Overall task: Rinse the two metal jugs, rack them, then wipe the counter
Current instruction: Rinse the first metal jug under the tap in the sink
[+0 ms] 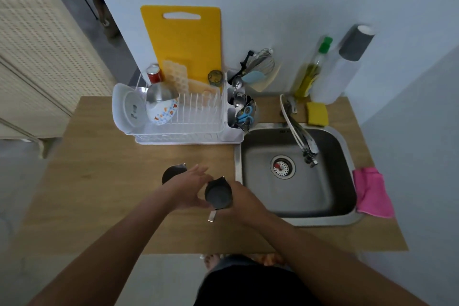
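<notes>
Two metal jugs stand on the wooden counter (104, 206) left of the sink (298, 221). The nearer jug (218, 196) is upright, its handle pointing toward me. My right hand (244, 200) wraps its right side and grips it. My left hand (190, 187) touches its left side with fingers spread. The second jug (171, 173) sits just behind my left hand, partly hidden by it. A white dish rack (178, 129) stands at the back of the counter. A pink cloth (371, 192) lies on the sink's right edge.
The rack holds a plate, bowls and a cutlery caddy (239, 112). A yellow cutting board (183, 40) leans on the wall. The tap (301, 139) reaches over the sink. A yellow sponge (316, 113), an oil bottle (310, 72) and a paper roll (342, 67) sit behind.
</notes>
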`<state>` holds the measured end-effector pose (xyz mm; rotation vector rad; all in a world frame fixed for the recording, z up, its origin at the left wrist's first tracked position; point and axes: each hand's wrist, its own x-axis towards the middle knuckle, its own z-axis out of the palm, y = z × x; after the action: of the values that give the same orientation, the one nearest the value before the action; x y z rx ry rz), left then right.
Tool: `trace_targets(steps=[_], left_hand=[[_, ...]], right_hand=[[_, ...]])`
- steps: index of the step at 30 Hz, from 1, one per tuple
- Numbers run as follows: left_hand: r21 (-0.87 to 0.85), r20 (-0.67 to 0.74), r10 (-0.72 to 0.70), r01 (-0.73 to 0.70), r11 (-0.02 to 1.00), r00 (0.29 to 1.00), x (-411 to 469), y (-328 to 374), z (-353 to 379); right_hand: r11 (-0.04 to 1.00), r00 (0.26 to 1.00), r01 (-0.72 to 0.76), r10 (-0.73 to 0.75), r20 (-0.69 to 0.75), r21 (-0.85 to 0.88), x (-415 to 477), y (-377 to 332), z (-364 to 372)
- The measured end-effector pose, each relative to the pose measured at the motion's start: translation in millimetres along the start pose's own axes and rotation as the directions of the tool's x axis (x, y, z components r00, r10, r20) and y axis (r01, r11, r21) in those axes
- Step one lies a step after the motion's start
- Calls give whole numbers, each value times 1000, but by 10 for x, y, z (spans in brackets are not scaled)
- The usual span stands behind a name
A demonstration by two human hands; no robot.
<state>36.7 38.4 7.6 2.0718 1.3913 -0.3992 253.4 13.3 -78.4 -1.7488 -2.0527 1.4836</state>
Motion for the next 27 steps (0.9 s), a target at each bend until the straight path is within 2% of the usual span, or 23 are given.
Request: trace_targets(steps=[3,5,8,10,15,18,21,24,26,27], left_hand=[[-98,-29,-51,48,994,998,10,42,92],[-235,-74,-38,19,972,997,-15,64,153],[-486,-137,-62,-12,874,989,-38,162,242],[-560,-162,-65,-38,828,985,3,294,290],[-675,-314,-92,-154,722,945,386,836,349],[-682,-394,-121,-202,703,911,582,1037,319],[-682,-408,-133,-205,702,903,697,1182,237],[-705,-398,-137,-207,678,907,770,1265,160],[-721,-399,-145,-212,659,906,821,1288,124],[-726,-403,-151,-214,653,903,847,1290,112]], right_hand=[[998,998,58,-58,-5,-30,-30,42,-236],[994,995,99,-99,-2,-49,-90,72,-440],[982,986,167,-165,24,-93,-185,89,-841],[971,978,209,-205,47,-115,-232,92,-1125],[947,959,280,-271,78,-157,-294,186,-1637],[942,951,307,-301,64,-135,-318,267,-1851],[953,953,279,-261,154,-114,-346,310,-2145],[967,949,203,-156,273,-153,-292,298,-2521],[985,962,161,-144,234,-56,-187,306,-2751],[990,978,139,-143,149,39,-97,316,-2847]])
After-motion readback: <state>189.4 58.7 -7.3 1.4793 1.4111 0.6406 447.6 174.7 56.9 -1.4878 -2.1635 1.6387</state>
